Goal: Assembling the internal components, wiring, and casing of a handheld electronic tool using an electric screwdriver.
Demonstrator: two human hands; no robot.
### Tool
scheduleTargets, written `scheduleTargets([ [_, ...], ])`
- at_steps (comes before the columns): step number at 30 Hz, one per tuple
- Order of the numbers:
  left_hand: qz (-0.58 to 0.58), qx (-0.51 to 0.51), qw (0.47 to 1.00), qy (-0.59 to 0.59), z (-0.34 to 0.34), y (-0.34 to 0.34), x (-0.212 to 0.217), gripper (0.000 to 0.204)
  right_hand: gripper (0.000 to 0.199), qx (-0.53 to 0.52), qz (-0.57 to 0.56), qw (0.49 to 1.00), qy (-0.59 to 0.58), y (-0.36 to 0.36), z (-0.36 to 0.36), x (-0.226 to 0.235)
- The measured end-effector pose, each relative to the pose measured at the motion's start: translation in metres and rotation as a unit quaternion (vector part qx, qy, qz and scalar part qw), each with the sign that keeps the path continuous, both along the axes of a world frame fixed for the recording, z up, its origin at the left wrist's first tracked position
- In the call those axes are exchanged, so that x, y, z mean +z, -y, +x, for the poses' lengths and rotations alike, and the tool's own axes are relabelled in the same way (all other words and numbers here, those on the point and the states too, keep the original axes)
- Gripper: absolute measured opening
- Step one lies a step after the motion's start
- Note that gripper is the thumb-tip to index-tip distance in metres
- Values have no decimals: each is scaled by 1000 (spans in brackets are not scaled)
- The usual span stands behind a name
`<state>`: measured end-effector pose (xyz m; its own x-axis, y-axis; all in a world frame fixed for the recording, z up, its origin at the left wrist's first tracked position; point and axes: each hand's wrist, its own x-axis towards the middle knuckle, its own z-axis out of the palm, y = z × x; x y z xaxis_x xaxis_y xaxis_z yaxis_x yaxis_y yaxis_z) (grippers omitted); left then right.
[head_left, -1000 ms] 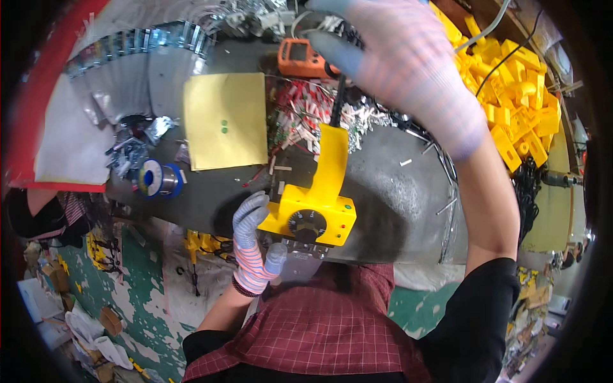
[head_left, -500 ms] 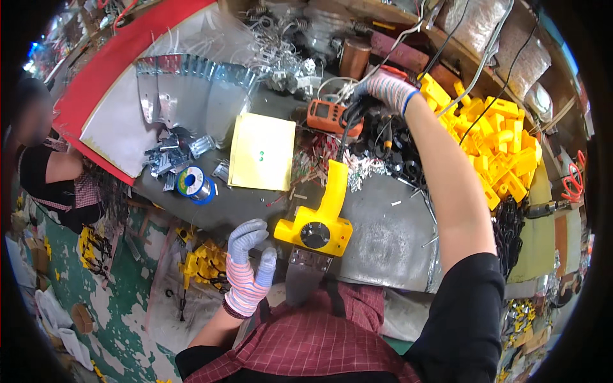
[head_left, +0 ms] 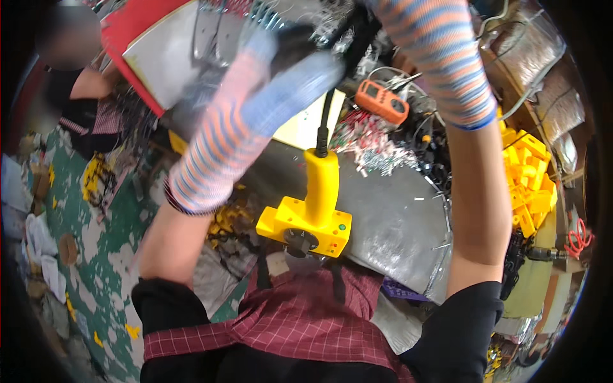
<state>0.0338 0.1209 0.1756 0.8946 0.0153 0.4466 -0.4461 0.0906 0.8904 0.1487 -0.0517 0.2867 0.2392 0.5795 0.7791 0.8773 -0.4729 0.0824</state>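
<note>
A yellow handheld tool (head_left: 322, 185) with a black dial and small coloured lights is in front of my apron, its handle toward the far side. From the handle end a black power cord (head_left: 324, 121) runs up to a dark bundle between my hands. My left hand (head_left: 255, 96), in a striped glove and smeared by motion, has thumb and fingers around part of that black bundle. My right hand (head_left: 434, 51), also gloved, is raised at the top edge beside the cord. Its fingers are cut off by the frame, so its grip is hidden.
On the grey worktable (head_left: 389, 217) are an orange meter (head_left: 382, 102), a pile of small red and white wires (head_left: 367, 140) and a yellow sheet (head_left: 300, 127). Yellow housings (head_left: 527, 179) are heaped at right. Another person's arm (head_left: 92, 83) is at far left.
My left hand has risen from beside the tool to the black cord. My right hand has come up from the cord by the meter. The tool has tilted, its cord now drawn upward.
</note>
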Motion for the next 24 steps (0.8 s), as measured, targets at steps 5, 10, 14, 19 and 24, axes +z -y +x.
scheduleTargets([
  [5, -138, -236, 960, -61, -28, -12, 71, 26, 19, 84, 122, 966, -212, 22, -35, 13],
  [10, -195, -370, 900, -126, -111, -72, 101, 58, 24, 14, 96, 985, -141, 50, -37, -49],
  [14, -157, -108, 975, -118, -187, -121, 66, 35, 40, 84, 222, 817, -526, 50, -76, -115],
  [19, -105, 145, 980, -85, -208, -160, -11, 30, 20, -6, 206, 690, -694, 92, -135, -201],
  [24, 140, 414, 878, -195, -221, -224, -129, 22, 18, -115, 200, 716, -659, 134, -164, -259],
])
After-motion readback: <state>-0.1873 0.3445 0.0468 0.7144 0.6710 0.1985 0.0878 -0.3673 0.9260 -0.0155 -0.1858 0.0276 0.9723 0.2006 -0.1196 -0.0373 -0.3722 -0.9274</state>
